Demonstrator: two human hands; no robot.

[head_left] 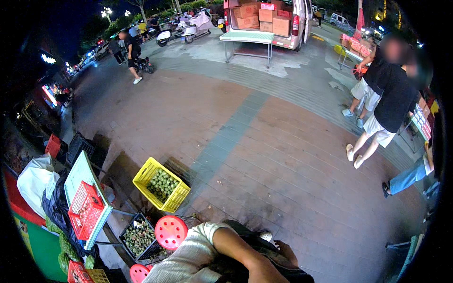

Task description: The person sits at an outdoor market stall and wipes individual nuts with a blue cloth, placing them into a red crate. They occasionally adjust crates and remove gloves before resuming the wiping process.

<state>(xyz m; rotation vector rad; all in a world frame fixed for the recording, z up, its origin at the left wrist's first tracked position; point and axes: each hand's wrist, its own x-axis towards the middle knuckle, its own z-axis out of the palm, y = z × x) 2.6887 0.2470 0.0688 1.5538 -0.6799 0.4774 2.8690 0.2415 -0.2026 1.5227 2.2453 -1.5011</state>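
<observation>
A bare arm, which looks like my left (250, 254), runs from a light short sleeve across my body and out at the lower edge; its hand is out of sight. Beside my dark trousers, what appears to be my right hand (286, 253) hangs in shadow, fingers loosely apart, with nothing visible in it. Close to my left side are a red round stool (171, 232) with holes in its seat and a black crate (139, 236) of small greenish-brown produce. Beyond them a yellow crate (150, 170) holds round green fruit (163, 185).
At left, a small table (79, 170) carries a red basket (87, 210); a white bag (37, 183) lies behind it. People (384, 106) stand at right near stalls. Across the paving, a van (296, 23) with cartons is parked behind a folding table (246, 37).
</observation>
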